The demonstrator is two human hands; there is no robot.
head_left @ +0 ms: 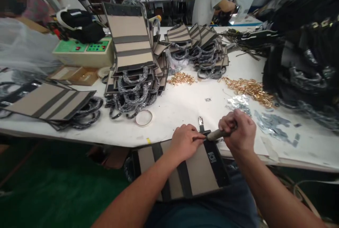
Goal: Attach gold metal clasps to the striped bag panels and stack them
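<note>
A beige bag panel [197, 175] with dark stripes lies across my lap, its far edge against the table edge. My left hand [185, 141] rests on that panel, fingertips pinched together near its black end band; whatever is between them is too small to make out. My right hand [239, 131] is closed around a tapered greyish tool [215, 135], whose narrow end meets the panel beside my left fingertips. Just beyond sticks out a short black strap with a shiny metal piece [200, 120]. A square metal plate [212, 157] sits on the black band.
Stacked bag panels with plastic-wrapped handles [135, 44] stand on the white table [169, 115], more lying left. A tape roll [143, 118], gold-coloured fasteners [250, 88] and metal plates [272, 124] are spread about. Black bags [304, 58] pile at right. A person [208, 0] works behind.
</note>
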